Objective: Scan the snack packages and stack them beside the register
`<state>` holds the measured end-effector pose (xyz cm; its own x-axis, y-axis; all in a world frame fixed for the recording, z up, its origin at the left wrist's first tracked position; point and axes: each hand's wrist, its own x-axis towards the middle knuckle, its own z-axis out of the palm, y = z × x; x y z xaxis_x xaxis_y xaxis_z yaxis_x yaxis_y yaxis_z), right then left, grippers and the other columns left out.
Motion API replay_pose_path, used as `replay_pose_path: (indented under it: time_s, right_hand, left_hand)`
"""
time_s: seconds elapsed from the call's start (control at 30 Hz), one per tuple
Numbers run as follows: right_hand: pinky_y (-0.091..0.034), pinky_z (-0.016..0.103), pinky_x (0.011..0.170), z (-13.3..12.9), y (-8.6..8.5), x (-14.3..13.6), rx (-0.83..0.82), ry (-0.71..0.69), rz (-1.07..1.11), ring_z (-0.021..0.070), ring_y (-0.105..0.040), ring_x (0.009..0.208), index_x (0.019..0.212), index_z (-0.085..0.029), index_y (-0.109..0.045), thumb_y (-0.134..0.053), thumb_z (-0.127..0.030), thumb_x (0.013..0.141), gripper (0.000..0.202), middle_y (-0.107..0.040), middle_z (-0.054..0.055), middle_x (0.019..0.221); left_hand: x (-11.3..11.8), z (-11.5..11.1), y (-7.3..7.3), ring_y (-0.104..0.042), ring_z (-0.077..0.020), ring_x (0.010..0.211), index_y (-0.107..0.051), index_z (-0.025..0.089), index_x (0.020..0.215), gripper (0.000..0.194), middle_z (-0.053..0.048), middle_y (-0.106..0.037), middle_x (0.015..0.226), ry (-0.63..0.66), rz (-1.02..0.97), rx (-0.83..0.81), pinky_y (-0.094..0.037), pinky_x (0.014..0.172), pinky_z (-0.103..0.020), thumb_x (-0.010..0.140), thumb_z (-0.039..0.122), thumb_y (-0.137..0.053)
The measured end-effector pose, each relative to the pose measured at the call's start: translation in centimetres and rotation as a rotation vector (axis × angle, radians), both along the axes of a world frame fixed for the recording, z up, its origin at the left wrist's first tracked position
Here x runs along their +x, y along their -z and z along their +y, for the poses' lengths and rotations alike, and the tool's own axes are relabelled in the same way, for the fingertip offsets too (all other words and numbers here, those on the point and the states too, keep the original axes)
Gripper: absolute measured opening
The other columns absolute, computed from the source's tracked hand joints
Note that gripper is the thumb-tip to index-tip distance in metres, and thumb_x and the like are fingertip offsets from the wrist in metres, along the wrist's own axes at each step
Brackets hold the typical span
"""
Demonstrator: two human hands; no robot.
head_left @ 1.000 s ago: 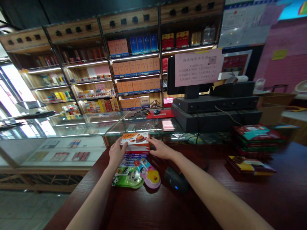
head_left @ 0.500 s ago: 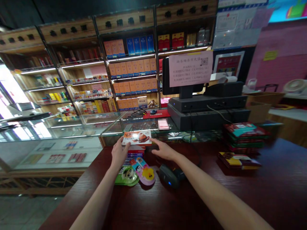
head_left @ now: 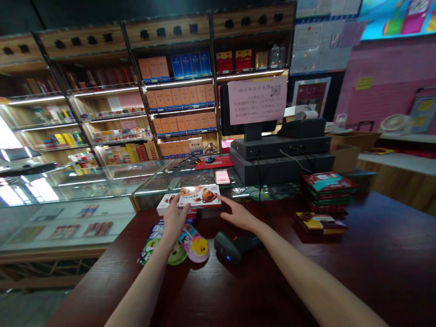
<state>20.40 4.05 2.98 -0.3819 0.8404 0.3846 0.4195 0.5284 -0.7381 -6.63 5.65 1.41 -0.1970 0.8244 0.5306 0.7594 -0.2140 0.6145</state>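
An orange and white box [head_left: 200, 196] with a cup picture is between my two hands, near the far edge of the dark wooden counter. My left hand [head_left: 175, 219] holds its left end, thumb on the near side. My right hand [head_left: 238, 214] has its index finger at the right end, with the other fingers loosely curled. Another white box [head_left: 164, 205] lies partly behind my left fingers. Below the hands are a pink pouch with a yellow figure [head_left: 199, 246] and a green pouch [head_left: 177, 255], partly hidden by my left forearm.
A black barcode scanner [head_left: 229, 247] lies right of the pouches. Stacked packets [head_left: 325, 181] and a smaller yellow-brown pile [head_left: 320, 223] are on the right. A monitor with a pink sign [head_left: 257, 102] stands behind, beside a glass display counter [head_left: 98, 175].
The view has shifted to the right. The held box has moved right relative to the pouches, and the white box beside it now shows. More packets appear left of my forearm.
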Motion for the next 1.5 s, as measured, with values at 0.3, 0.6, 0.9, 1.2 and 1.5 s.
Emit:
replay_pose_path:
  time_s: [0.3,0.6,0.9,1.2,1.5]
  right_hand:
    - [-0.032,0.046,0.119,-0.5,1.0,3.5,0.018,0.076,0.016,0.0249,-0.048,0.138,0.145,-0.023,-0.049,-0.061,-0.019,0.076,0.070,-0.051,0.007,0.150]
    - [-0.031,0.046,0.120,-1.2,1.7,6.1,0.017,0.108,0.032,0.0240,-0.046,0.140,0.146,-0.021,-0.048,-0.060,-0.019,0.077,0.070,-0.051,0.008,0.150]
    - [-0.031,0.045,0.120,-2.0,2.0,8.3,0.012,0.138,0.045,0.0246,-0.047,0.139,0.146,-0.025,-0.048,-0.060,-0.019,0.077,0.070,-0.051,0.005,0.150]
    - [-0.031,0.047,0.120,-2.8,2.0,10.1,-0.007,0.164,0.066,0.0248,-0.049,0.138,0.146,-0.024,-0.048,-0.060,-0.019,0.076,0.071,-0.053,0.005,0.149]
    - [-0.026,0.046,0.122,-3.1,3.1,11.0,-0.014,0.184,0.156,0.0226,-0.043,0.142,0.147,-0.026,-0.046,-0.057,-0.020,0.080,0.068,-0.049,0.003,0.152]
  left_hand:
    - [3.4,0.2,0.5,-0.053,-0.0293,0.131,-0.050,0.013,0.137,0.059,-0.017,-0.059,0.138,0.085,-0.040,0.023,-0.039,0.112,-0.046,0.088,0.043,-0.058]
    - [6.1,-0.4,0.5,-0.055,-0.0297,0.128,-0.050,0.015,0.137,0.057,-0.015,-0.060,0.136,0.157,-0.045,0.003,-0.042,0.110,-0.047,0.089,0.043,-0.057]
    - [7.9,-0.9,0.7,-0.053,-0.0280,0.130,-0.051,0.017,0.137,0.056,-0.014,-0.057,0.140,0.210,-0.052,0.006,-0.041,0.111,-0.045,0.088,0.043,-0.057]
    - [8.5,-1.2,2.0,-0.052,-0.0258,0.132,-0.050,0.020,0.139,0.055,-0.011,-0.058,0.140,0.324,-0.037,-0.005,-0.038,0.114,-0.046,0.088,0.039,-0.057]
    - [8.7,-1.5,2.1,-0.050,-0.0251,0.133,-0.049,0.022,0.141,0.057,-0.009,-0.056,0.143,0.373,-0.029,-0.054,-0.036,0.116,-0.044,0.087,0.038,-0.057]
